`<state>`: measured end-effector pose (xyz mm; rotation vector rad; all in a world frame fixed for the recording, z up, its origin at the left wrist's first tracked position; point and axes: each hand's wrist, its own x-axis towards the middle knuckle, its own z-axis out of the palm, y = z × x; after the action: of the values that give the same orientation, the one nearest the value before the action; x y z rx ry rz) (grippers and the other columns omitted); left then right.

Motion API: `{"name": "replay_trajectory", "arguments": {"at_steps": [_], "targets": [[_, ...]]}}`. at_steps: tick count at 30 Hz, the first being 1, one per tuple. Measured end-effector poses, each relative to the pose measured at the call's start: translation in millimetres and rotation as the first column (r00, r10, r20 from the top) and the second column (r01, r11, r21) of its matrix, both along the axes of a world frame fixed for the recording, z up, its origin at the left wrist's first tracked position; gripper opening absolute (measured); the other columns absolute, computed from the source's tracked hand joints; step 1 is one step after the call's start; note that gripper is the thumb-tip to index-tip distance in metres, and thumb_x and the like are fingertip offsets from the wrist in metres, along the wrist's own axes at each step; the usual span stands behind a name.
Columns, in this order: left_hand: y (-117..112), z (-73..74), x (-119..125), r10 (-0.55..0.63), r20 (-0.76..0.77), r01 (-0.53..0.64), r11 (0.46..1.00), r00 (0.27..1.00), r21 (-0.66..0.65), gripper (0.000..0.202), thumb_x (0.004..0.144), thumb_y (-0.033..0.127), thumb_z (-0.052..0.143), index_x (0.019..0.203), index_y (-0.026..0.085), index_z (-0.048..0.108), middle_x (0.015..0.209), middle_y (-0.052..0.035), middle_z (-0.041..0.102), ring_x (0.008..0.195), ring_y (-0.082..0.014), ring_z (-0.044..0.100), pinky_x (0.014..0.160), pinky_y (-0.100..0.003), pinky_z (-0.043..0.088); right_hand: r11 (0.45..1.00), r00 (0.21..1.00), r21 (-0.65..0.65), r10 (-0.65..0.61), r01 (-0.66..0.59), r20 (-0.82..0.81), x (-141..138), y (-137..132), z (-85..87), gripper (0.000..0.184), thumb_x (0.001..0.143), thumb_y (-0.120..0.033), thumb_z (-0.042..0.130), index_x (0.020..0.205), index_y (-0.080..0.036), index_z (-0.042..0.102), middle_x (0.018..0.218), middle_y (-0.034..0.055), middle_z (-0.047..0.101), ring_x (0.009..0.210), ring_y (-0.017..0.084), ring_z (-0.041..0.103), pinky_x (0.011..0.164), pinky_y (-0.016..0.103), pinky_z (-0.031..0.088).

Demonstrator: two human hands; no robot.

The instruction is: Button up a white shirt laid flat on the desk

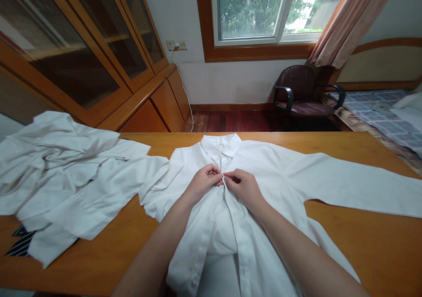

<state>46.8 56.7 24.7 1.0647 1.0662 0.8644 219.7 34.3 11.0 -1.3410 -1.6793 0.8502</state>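
Observation:
A white button-up shirt (270,169) lies face up on the wooden table (332,231), its collar toward the far edge and its sleeves spread to both sides. My left hand (206,182) pinches one front edge of the shirt just below the collar. Opposite it, my right hand (242,185) pinches the other front edge, and the fingertips of both hands nearly meet. Any button between them is hidden by the fingers. Below my hands the shirt front hangs apart, with small buttons along one edge.
A heap of white garments (62,169) covers the table's left end, touching the shirt's sleeve. A dark striped piece of cloth (21,244) pokes out beneath it. Beyond the table stand a glass-door cabinet (92,46), an armchair (298,90) and a bed (379,108).

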Motion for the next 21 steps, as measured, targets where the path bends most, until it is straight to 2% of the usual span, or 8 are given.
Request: {"name": "replay_trajectory", "arguments": {"at_steps": [7,21], "targets": [[1.1,-4.7,-1.2,-0.013,-0.014,0.013,1.000,1.000,0.001,0.035,0.070,0.039,0.082,0.079,0.015,0.058,0.069,0.0010,0.064,0.064,-0.0111,0.063,0.065,-0.021,0.050,1.000,1.000,0.003,-0.003,0.003,0.003,-0.2,-0.7,1.8,0.017,0.082,-0.016,0.065,0.089,-0.021,0.080,0.073,0.0015,0.069,0.067,0.015,0.062,0.064,0.025,0.044],[0.6,-3.3,-0.9,-0.004,-0.030,0.004,1.000,1.000,0.010,0.035,0.068,0.039,0.083,0.078,0.015,0.059,0.068,0.0017,0.063,0.062,-0.0102,0.061,0.065,-0.021,0.049,1.000,1.000,0.015,-0.003,0.003,0.011,0.5,-0.6,-1.1,0.018,0.082,-0.016,0.064,0.089,-0.022,0.080,0.073,0.0017,0.070,0.068,0.015,0.062,0.064,0.025,0.045]]}}
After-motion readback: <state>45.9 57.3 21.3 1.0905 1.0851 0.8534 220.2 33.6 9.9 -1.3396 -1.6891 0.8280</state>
